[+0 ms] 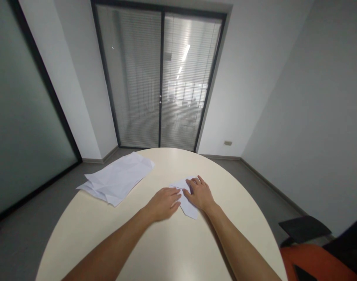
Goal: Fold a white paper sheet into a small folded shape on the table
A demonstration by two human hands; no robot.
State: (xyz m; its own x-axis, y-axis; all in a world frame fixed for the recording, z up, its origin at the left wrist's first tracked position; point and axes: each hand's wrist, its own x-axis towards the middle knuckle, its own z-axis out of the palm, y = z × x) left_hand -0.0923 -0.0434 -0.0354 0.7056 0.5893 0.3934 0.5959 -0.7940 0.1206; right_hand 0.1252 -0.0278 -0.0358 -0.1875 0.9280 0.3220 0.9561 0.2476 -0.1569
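A small folded piece of white paper (187, 207) lies on the round cream table (155, 249) in front of me. My left hand (163, 203) rests palm down at the paper's left edge, fingers stretched flat and touching it. My right hand (199, 193) lies flat on top of the paper's right part, fingers spread and pressing it down. Much of the paper is hidden under the two hands; a pointed corner sticks out toward me between them.
A loose stack of white paper sheets (116, 178) lies at the table's far left edge. An orange and black chair (315, 253) stands at the lower right. Glass doors with blinds (160, 78) are behind the table.
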